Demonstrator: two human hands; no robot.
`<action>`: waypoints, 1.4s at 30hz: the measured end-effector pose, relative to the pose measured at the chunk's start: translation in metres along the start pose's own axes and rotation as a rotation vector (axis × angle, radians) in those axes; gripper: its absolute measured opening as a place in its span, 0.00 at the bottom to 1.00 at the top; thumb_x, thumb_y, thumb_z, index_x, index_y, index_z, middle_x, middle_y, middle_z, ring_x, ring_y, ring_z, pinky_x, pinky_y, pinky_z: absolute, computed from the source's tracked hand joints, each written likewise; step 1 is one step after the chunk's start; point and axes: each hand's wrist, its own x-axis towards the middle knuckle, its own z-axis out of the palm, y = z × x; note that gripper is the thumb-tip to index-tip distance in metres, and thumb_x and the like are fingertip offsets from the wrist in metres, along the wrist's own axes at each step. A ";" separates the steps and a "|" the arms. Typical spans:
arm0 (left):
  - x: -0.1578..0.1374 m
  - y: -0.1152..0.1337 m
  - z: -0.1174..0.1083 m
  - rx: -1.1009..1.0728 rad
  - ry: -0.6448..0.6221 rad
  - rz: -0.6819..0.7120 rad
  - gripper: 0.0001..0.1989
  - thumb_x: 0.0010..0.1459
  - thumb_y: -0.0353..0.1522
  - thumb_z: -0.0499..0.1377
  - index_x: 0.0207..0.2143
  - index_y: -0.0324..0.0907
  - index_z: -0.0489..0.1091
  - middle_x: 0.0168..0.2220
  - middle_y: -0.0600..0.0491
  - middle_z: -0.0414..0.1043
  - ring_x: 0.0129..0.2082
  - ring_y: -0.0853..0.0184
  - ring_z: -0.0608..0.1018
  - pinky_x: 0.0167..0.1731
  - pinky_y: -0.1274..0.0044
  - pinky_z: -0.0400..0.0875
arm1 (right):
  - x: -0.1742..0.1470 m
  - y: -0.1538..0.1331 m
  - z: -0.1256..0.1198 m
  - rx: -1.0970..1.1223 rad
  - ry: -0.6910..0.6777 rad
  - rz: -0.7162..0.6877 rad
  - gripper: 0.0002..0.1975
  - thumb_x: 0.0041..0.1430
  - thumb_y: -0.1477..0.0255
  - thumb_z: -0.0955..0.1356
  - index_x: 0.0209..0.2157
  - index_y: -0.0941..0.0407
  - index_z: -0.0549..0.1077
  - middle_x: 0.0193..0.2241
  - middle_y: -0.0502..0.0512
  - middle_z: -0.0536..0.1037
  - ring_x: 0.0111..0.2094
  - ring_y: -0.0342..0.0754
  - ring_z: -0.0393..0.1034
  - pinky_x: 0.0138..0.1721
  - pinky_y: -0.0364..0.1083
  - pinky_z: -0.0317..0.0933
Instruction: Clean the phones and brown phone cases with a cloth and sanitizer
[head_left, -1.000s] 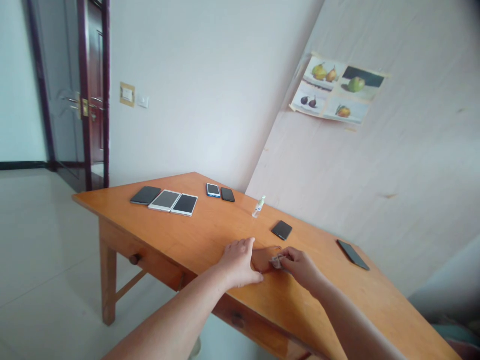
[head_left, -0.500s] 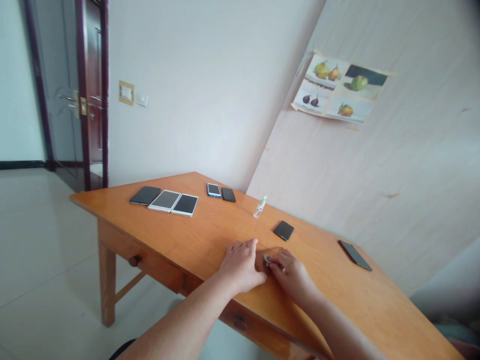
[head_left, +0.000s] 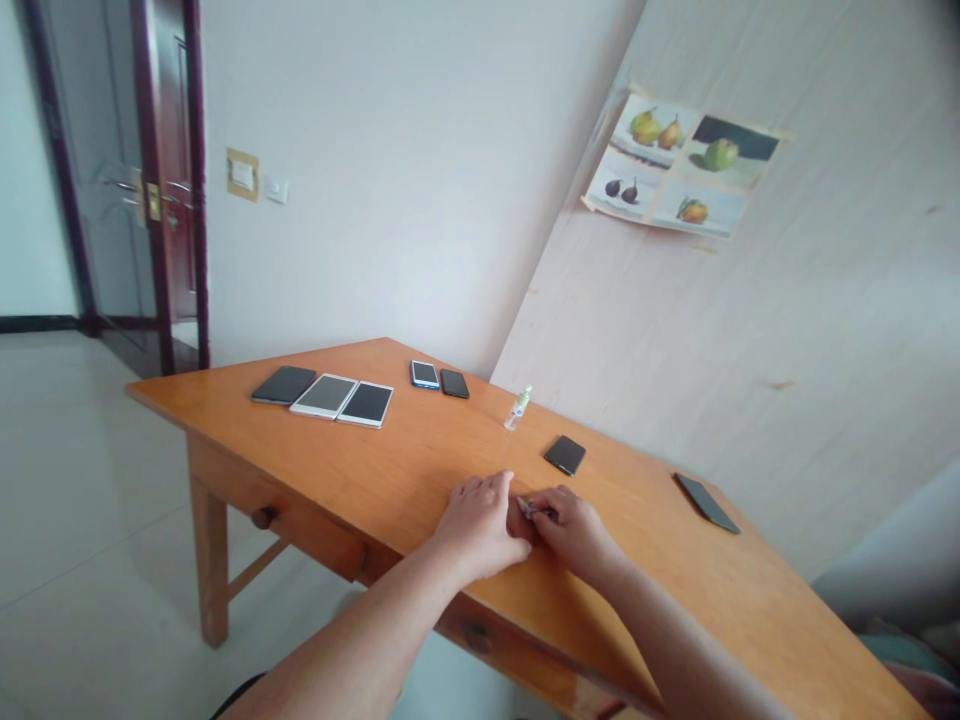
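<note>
My left hand (head_left: 480, 530) rests on the wooden table (head_left: 420, 450) near its front edge, thumb held apart from the fingers. Close beside it on the right, my right hand (head_left: 576, 530) pinches a small whitish crumpled piece (head_left: 525, 507) between thumb and fingertips, low over the tabletop. Whether that piece is paper or cloth I cannot tell. A darker brown patch shows between the two hands; the fingers partly hide it. Beyond my right hand lies a dark phone (head_left: 565, 455). A small clear spray bottle (head_left: 517, 410) with a pale green top stands farther back.
At the table's left lie a black tablet (head_left: 283, 385) and two white-framed tablets (head_left: 324, 396). Two phones, one with a blue edge (head_left: 424, 375), lie near the back edge. Another dark device (head_left: 706, 503) is at the right by the wall. A drawer knob (head_left: 262, 518) juts from the front.
My right hand has moved slightly left and away from me with the whitish piece, nearer my left hand's fingers. My left hand stays in place; the view has shifted a little.
</note>
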 end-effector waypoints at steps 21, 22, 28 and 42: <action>0.000 0.002 -0.005 0.015 -0.048 0.001 0.44 0.44 0.43 0.64 0.62 0.41 0.54 0.55 0.42 0.69 0.54 0.49 0.70 0.52 0.63 0.63 | 0.042 0.045 -0.012 -0.089 0.075 0.282 0.09 0.54 0.68 0.66 0.23 0.56 0.72 0.21 0.52 0.74 0.26 0.47 0.67 0.27 0.43 0.53; 0.000 0.001 -0.004 0.013 -0.048 0.005 0.44 0.44 0.43 0.64 0.62 0.41 0.55 0.55 0.42 0.69 0.53 0.49 0.70 0.52 0.63 0.63 | 0.043 0.049 -0.013 -0.092 0.082 0.302 0.09 0.54 0.68 0.66 0.23 0.56 0.72 0.20 0.52 0.73 0.25 0.47 0.66 0.26 0.43 0.52; 0.000 0.005 -0.006 0.015 -0.052 -0.027 0.41 0.45 0.41 0.63 0.61 0.43 0.56 0.53 0.44 0.71 0.53 0.50 0.71 0.52 0.64 0.63 | 0.025 -0.004 0.009 -0.008 -0.009 0.134 0.05 0.53 0.71 0.66 0.27 0.55 0.74 0.26 0.50 0.78 0.29 0.46 0.70 0.29 0.42 0.56; 0.001 0.001 -0.003 0.009 -0.030 0.011 0.40 0.44 0.45 0.64 0.59 0.43 0.58 0.52 0.46 0.71 0.52 0.50 0.71 0.51 0.64 0.63 | 0.022 0.051 -0.020 -0.137 0.117 0.295 0.08 0.57 0.73 0.64 0.26 0.57 0.73 0.27 0.58 0.76 0.31 0.50 0.69 0.31 0.45 0.54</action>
